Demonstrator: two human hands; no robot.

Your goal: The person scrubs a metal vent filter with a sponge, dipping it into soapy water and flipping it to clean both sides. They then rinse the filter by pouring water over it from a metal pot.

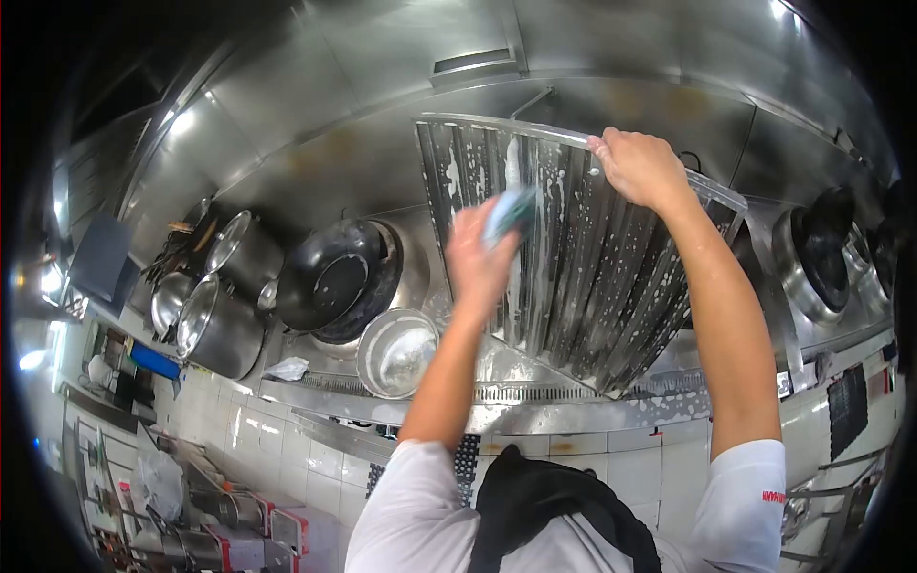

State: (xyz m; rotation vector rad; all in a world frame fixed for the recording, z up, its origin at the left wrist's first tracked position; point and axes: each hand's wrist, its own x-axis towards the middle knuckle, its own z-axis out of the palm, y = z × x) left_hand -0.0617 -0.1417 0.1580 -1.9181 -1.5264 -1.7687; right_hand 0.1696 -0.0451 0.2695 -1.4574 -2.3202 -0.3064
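A large metal baffle filter (592, 258), streaked and spotted with white suds, stands tilted on the steel counter. My right hand (642, 167) is closed around its top edge, toward the right. In my left hand (480, 250), blurred by motion, is a blue-green sponge (509, 215) held against or just in front of the filter's ribbed face on the left; contact cannot be made out. Below my left forearm's side sits a round metal pot (397, 351) with white foam or suds inside.
Black woks (334, 277) rest on the range at the left, beside steel stockpots (222, 325). Another dark wok (823, 248) stands at the right. A slotted drain channel (516, 392) runs along the counter's wet front edge. Steel panels (382, 134) form the back wall.
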